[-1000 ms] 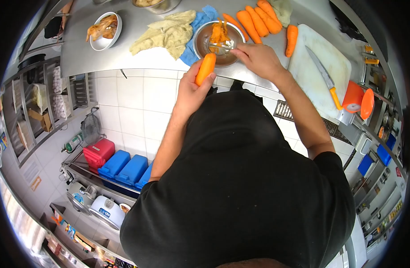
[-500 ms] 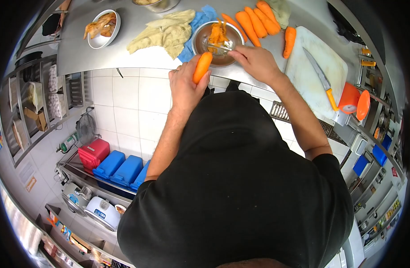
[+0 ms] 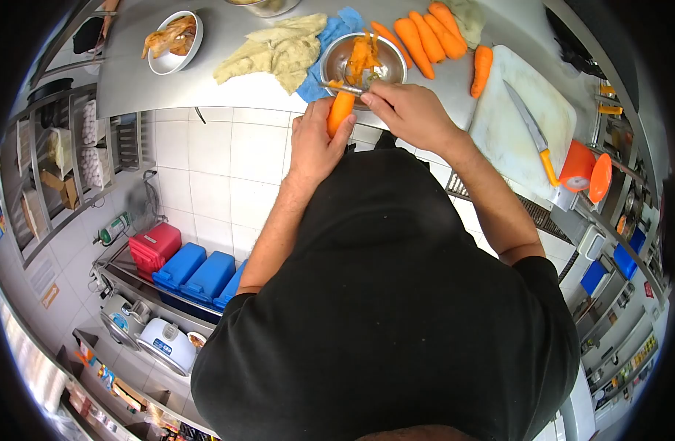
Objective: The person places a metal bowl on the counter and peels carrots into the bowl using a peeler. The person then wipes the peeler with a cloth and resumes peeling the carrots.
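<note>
My left hand [image 3: 315, 142] is closed round a carrot [image 3: 340, 115], its far end tilted up toward a metal bowl [image 3: 336, 62]. In my right hand [image 3: 411, 113] is a metal peeler [image 3: 345, 88], whose head lies across the carrot's upper end. Orange peelings [image 3: 363, 57] are heaped inside the bowl, which stands near the counter's edge on or against a blue cloth [image 3: 313, 86]. Several whole carrots [image 3: 428, 40] lie to the right of the bowl, and a single carrot [image 3: 481, 71] rests beside the cutting board [image 3: 520, 121].
A knife [image 3: 528, 125] with a yellow handle lies on the board, near an orange scale [image 3: 575, 167]. On the steel counter [image 3: 135, 90] are a yellowish cloth [image 3: 277, 53] and a white bowl [image 3: 196, 50] of cooked poultry. Blue bins [image 3: 208, 275] stand at lower left.
The peeler has moved from over the bowl onto the carrot's upper end. My right hand has come closer to my left, which still holds the carrot.
</note>
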Demonstrator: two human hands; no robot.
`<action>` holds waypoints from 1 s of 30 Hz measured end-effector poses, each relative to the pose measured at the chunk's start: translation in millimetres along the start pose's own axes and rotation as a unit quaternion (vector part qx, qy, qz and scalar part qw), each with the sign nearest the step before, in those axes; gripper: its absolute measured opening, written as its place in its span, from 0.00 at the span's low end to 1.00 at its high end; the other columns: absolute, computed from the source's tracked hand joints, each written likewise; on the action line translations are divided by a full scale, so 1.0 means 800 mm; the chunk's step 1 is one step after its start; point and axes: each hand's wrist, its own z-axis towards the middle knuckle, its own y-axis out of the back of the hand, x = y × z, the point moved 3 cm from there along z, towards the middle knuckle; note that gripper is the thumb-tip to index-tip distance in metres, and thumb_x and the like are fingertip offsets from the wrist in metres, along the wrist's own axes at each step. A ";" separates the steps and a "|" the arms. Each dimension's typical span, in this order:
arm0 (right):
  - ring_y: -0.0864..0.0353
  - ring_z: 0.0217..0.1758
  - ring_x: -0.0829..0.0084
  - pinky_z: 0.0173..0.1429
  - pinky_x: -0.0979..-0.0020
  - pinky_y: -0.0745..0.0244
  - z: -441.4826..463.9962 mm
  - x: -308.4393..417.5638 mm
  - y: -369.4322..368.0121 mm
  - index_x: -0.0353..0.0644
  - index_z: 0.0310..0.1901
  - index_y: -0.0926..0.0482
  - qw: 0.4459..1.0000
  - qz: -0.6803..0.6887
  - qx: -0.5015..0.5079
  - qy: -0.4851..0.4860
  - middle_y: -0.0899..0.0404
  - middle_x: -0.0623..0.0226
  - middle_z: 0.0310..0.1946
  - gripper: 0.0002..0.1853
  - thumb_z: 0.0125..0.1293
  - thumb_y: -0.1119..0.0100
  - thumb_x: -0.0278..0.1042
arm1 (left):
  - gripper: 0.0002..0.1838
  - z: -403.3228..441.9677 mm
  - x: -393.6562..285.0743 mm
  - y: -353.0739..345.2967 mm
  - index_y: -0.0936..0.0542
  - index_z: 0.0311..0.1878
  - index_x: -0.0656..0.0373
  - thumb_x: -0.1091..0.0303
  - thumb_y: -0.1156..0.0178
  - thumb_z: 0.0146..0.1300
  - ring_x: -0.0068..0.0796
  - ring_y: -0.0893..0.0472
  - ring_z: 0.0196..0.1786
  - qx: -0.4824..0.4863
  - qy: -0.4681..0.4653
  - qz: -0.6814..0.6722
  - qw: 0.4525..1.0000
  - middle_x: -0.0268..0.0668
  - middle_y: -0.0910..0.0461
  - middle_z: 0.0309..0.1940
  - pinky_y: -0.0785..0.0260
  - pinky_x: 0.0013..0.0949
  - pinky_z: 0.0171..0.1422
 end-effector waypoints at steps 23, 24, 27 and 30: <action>0.12 0.41 0.48 0.42 0.47 0.20 -0.006 0.010 -0.019 0.47 0.45 0.18 0.999 -0.043 0.001 0.024 0.12 0.58 0.34 0.21 0.84 0.51 0.55 | 0.22 -0.006 0.006 -0.003 0.22 0.58 0.57 0.57 0.27 0.67 0.55 0.15 0.40 -0.018 0.004 0.132 0.991 0.46 0.13 0.35 0.28 0.49 0.54; 0.12 0.41 0.49 0.42 0.48 0.20 -0.005 0.003 -0.020 0.47 0.45 0.18 0.998 -0.068 -0.003 0.011 0.12 0.58 0.34 0.21 0.84 0.51 0.56 | 0.22 -0.006 0.004 -0.002 0.22 0.58 0.57 0.57 0.27 0.67 0.55 0.15 0.40 -0.015 0.009 0.135 0.991 0.46 0.12 0.35 0.28 0.49 0.55; 0.11 0.41 0.50 0.43 0.48 0.19 0.000 -0.038 -0.020 0.47 0.46 0.17 0.994 -0.109 -0.013 -0.025 0.11 0.57 0.35 0.21 0.84 0.51 0.56 | 0.22 -0.008 0.002 0.000 0.22 0.58 0.58 0.56 0.28 0.69 0.54 0.15 0.40 -0.047 -0.022 0.115 0.992 0.46 0.13 0.34 0.28 0.49 0.55; 0.12 0.40 0.50 0.43 0.48 0.20 0.001 -0.053 -0.014 0.46 0.45 0.17 0.996 -0.080 -0.018 -0.041 0.11 0.57 0.35 0.22 0.84 0.51 0.56 | 0.21 -0.004 -0.005 0.005 0.22 0.58 0.58 0.55 0.30 0.72 0.53 0.14 0.41 -0.036 -0.006 0.111 0.993 0.46 0.13 0.35 0.29 0.49 0.55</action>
